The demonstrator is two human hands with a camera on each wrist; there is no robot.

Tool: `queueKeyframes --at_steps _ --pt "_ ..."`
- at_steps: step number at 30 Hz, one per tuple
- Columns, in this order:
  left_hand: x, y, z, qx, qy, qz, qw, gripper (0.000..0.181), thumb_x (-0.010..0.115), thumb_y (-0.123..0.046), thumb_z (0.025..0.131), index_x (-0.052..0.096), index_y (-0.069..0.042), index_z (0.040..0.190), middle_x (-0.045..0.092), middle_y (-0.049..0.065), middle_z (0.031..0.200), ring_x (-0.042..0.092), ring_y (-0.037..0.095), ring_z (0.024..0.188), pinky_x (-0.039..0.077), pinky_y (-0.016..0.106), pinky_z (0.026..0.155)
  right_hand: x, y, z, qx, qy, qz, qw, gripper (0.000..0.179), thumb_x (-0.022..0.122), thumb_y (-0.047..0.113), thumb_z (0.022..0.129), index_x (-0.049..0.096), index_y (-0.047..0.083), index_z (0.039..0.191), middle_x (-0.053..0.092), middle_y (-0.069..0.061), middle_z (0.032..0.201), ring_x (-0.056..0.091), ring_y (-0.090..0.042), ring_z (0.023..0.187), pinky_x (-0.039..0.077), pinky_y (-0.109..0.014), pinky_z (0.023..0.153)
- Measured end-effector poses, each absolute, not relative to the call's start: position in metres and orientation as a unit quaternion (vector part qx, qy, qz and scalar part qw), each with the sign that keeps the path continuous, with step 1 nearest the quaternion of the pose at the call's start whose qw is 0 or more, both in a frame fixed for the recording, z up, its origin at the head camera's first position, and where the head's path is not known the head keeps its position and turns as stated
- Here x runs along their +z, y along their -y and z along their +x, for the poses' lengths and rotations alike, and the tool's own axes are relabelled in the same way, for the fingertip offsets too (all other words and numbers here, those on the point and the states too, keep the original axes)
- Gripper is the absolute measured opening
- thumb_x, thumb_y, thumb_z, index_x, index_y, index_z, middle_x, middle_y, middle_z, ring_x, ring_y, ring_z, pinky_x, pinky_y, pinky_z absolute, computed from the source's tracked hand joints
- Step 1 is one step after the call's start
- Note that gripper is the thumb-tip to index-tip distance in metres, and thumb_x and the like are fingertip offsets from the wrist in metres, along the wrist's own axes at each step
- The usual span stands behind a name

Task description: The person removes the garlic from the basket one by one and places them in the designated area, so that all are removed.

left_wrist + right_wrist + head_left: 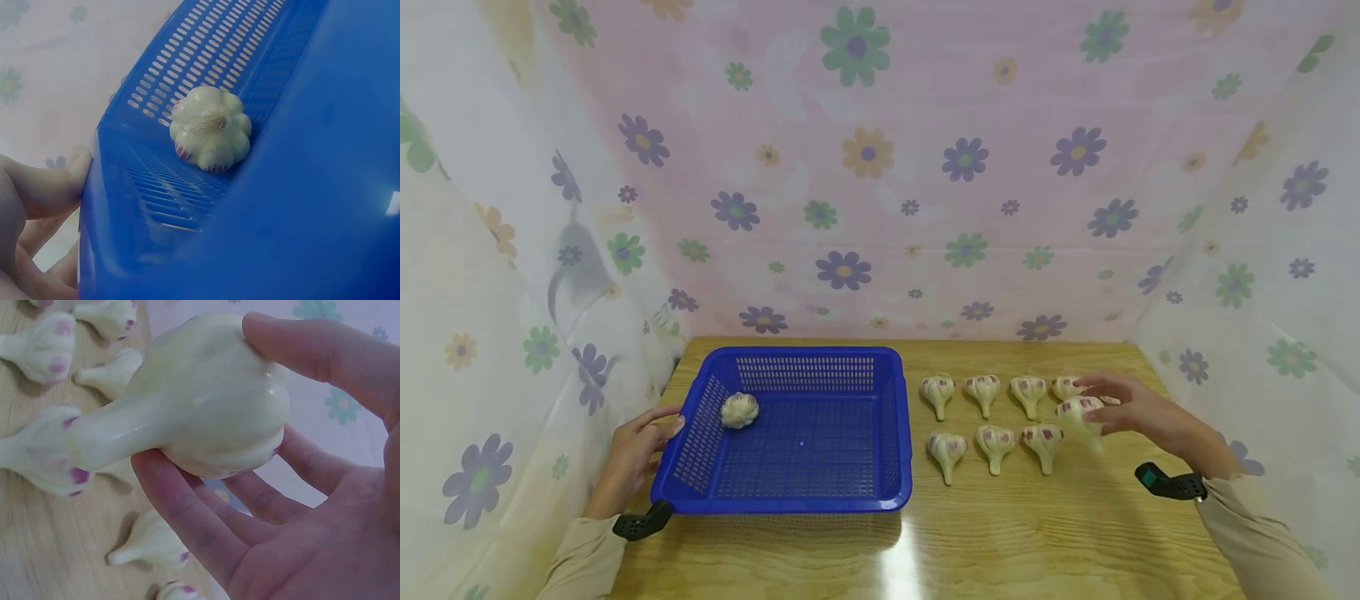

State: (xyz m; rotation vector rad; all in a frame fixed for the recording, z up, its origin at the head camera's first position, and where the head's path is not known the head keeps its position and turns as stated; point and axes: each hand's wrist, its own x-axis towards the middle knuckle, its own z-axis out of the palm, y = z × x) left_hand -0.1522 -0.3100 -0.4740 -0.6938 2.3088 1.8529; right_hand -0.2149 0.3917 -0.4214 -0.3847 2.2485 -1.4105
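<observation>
My right hand (1150, 414) holds a garlic bulb (1081, 410) between thumb and fingers, at the right end of the garlic rows. Seen from the right wrist, the held garlic bulb (212, 394) has its thick stem pointing left, and the thumb (319, 347) lies on its upper side. At the left rim of a blue plastic basket (790, 505), my left hand (628, 454) grips the edge, thumb at the rim and fingers outside and below it. Inside, near the basket's left wall, sits another garlic bulb (209, 128), its root end facing the left wrist camera.
Several more garlic bulbs (995, 446) lie in two rows on the wooden table (1000, 542), right of the basket, stems toward me. One at the far right (1066, 387) is partly hidden by the right hand. Flowered cloth (865, 217) encloses the table's back and sides.
</observation>
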Motion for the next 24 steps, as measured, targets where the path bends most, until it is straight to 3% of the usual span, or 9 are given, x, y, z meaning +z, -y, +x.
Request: queueKeyframes --at_steps 12,17,24 --pt "-0.475 0.31 -0.155 0.63 -0.739 -0.233 0.053 0.056 0.065 -0.026 0.09 0.045 -0.008 0.139 0.066 -0.009 0.081 0.063 0.012 0.073 0.053 0.032 0.063 -0.452 -0.417 -0.211 -0.536 -0.807 -0.089 0.23 0.061 0.055 0.013 0.095 0.022 -0.008 0.142 0.013 -0.037 0.145 0.051 0.008 0.1 0.05 -0.046 0.081" --pt "-0.475 0.31 -0.155 0.626 -0.742 -0.232 0.054 0.055 0.064 -0.029 0.091 0.045 -0.009 0.138 0.066 -0.009 0.081 0.062 0.012 0.074 0.053 0.032 0.064 -0.462 -0.426 -0.21 -0.544 -0.806 -0.075 0.221 0.058 0.054 0.013 0.096 0.023 -0.009 0.139 0.013 -0.037 0.144 0.057 0.0 0.097 0.051 -0.043 0.08" --pt "-0.475 0.312 -0.154 0.63 -0.74 -0.231 0.049 0.053 0.063 -0.029 0.091 0.045 -0.01 0.138 0.066 -0.009 0.082 0.063 0.013 0.074 0.053 0.033 0.064 -0.481 -0.436 -0.211 -0.554 -0.803 -0.051 0.212 0.041 0.057 0.014 0.095 0.037 0.0 0.127 0.042 -0.011 0.129 0.061 -0.01 0.096 0.051 -0.045 0.08"
